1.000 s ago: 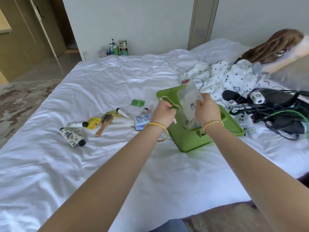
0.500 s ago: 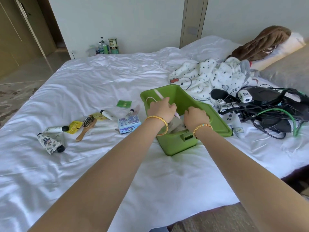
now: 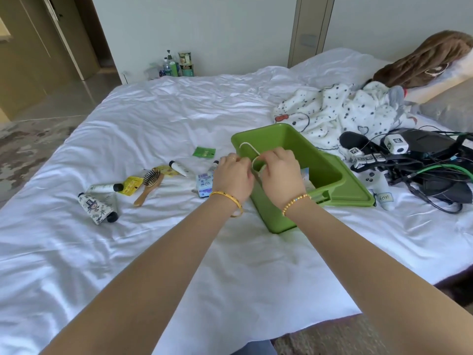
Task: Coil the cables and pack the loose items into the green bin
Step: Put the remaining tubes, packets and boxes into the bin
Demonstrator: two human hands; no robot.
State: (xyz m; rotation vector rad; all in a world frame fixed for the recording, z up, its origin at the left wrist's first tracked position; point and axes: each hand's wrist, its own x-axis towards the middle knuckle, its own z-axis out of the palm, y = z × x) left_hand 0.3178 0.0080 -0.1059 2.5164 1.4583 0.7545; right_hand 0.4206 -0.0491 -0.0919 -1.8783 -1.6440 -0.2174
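Right hand (image 3: 280,172) risen from green bin (image 3: 330,172), joins left hand (image 3: 234,176); both pinch white cable (image 3: 247,147). Coiling step; next: finish loops, drop inside.

Bedroom clutter that's just sitting around

White bed sheet (image 3: 179,119) all wrinkled, a spotted blanket (image 3: 340,114) bunched up far right with a brown furry throw (image 3: 425,60) on the pillow behind it — plus some bottles and cans (image 3: 179,64) on the floor by the far wall.
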